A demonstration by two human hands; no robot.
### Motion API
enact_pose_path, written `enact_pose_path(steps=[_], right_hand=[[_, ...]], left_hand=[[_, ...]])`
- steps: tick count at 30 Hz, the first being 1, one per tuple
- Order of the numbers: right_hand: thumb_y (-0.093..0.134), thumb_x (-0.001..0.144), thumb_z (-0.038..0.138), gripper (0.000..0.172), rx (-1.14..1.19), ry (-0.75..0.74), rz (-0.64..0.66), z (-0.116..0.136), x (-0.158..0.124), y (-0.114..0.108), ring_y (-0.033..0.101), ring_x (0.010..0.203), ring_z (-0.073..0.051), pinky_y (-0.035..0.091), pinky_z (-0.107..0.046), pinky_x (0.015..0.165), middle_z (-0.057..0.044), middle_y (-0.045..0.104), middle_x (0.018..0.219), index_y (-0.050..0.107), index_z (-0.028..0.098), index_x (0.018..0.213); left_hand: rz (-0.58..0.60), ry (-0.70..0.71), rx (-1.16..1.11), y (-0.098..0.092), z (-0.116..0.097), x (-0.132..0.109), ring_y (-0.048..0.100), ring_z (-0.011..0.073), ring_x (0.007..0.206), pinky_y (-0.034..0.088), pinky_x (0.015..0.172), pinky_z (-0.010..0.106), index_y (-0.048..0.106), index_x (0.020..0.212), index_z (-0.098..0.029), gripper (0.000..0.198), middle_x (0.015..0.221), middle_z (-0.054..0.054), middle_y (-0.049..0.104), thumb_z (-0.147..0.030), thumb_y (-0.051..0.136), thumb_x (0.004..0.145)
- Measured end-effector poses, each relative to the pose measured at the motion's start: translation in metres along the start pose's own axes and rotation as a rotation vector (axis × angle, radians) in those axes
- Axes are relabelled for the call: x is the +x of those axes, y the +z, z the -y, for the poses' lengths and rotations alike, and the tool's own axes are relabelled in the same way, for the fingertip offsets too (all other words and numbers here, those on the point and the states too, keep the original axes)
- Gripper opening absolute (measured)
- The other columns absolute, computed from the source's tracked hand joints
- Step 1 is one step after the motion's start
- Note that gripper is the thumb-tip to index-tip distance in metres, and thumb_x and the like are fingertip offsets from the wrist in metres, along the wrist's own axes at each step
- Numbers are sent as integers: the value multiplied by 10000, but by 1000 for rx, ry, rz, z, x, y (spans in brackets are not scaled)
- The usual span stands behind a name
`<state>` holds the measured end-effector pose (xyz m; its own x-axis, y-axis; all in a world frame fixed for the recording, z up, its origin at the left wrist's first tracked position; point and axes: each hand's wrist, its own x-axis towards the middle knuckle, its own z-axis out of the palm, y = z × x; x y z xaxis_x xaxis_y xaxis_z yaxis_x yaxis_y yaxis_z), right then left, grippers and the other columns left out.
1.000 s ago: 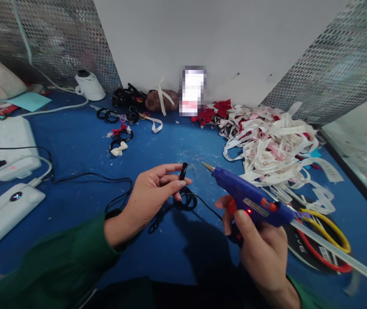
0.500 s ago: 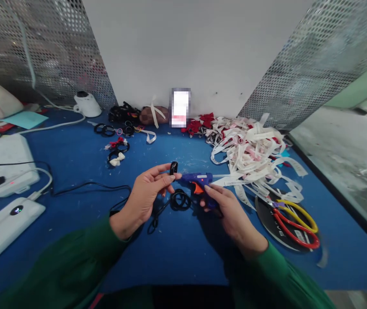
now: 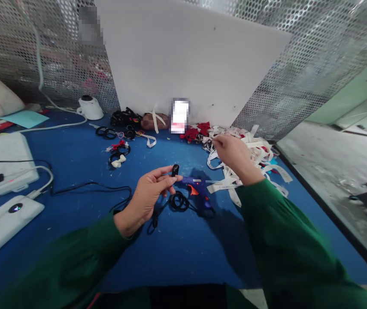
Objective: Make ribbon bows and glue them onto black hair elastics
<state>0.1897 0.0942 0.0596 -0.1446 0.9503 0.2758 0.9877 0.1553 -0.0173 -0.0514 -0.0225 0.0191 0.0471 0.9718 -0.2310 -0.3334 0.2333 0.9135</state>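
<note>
Pinched in my left hand [image 3: 151, 189] is a black hair tie [image 3: 175, 170], held upright between thumb and fingers. Just to its right a blue glue gun [image 3: 199, 189] with an orange trigger rests on the table, nozzle end near my left fingertips, no hand around it. My right hand [image 3: 233, 154] is over the pile of white ribbons [image 3: 260, 150], beside the red bows [image 3: 199, 131]. Its fingers are bent together; what they hold, if anything, is hidden. A coiled black cord [image 3: 179, 201] lies below the glue gun.
Left on the blue table [image 3: 177, 249] are a white power strip [image 3: 11, 159] and a white power bank [image 3: 9, 225]. Finished-looking hair ties with bows [image 3: 118, 161] lie back left. A lit phone [image 3: 180, 115] leans against the white board [image 3: 183, 51].
My right hand has let go of the glue gun and moved up and right to the ribbon pile. My left hand keeps the hair tie in place. The view has shifted slightly.
</note>
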Motion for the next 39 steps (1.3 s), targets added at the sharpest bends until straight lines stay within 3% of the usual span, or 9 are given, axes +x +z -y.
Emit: enact_pose_path(steps=[5,10,15,20,22,25,29,34,39], right_hand=[[407,937,127,389,-144,-203,74,-16,79,57,556,1176,-304,403,-367,885,-194,638,1325,705,99,1185],[416,917,118,383,-113,-271,117,-21,111,90,458,1281,-324,387,-391,935,-232,600,1371,724,66,1138],[416,887,83,385,-31,-250,81,-20,120,106,506,1236,-326,377,-399,959,-260,653,1255,710,26,1130],[403,873,75,414,85,-132,-51,-19,116,93,587,1155,-306,416,-406,959,-240,665,1253,689,52,1171],[445,895,158,325,250,-6,-130,-15,109,79,646,1012,-285,469,-401,881,-200,719,1103,711,90,1068],[669,743,224,77,924,257,-229,-6,87,55,647,704,-205,505,-342,688,-65,683,728,644,153,754],[780,575,176,247,1581,335,-85,12,34,23,621,622,-140,526,-302,627,15,635,677,587,184,728],[854,566,246,411,1730,381,88,36,-42,-5,674,677,-149,541,-279,585,-25,733,846,653,182,919],[875,598,304,427,1702,362,140,60,-87,-10,658,631,-125,516,-241,555,10,714,757,655,184,943]], left_hand=[[2,-20,-5,0,-1,0,584,73,550,390,511,215,713,1138,-121,424,994,137,788,-261,817,752],[-14,-59,-30,1,-2,-1,588,75,537,378,499,213,715,1117,-117,422,978,139,789,-259,829,736],[-24,-80,-31,2,-4,-1,585,79,538,373,500,220,725,1114,-120,431,973,144,790,-266,842,726],[-9,-81,-21,2,-2,-1,577,84,548,365,496,225,748,1098,-122,395,976,152,787,-268,828,740],[-2,-74,-11,1,-1,-1,578,81,555,370,498,220,751,1092,-124,381,979,151,786,-269,822,747],[8,-63,3,-1,0,0,586,76,565,384,501,211,744,1109,-127,403,1014,151,781,-280,826,746],[15,-41,6,-2,0,0,595,69,575,413,522,203,737,1118,-137,397,1032,141,779,-267,820,753],[33,11,6,0,-3,-2,584,68,561,390,485,193,764,1034,-120,347,985,132,780,-250,829,719],[30,-5,-7,1,-2,-2,599,72,558,399,489,193,759,1059,-134,396,962,114,783,-272,845,698]])
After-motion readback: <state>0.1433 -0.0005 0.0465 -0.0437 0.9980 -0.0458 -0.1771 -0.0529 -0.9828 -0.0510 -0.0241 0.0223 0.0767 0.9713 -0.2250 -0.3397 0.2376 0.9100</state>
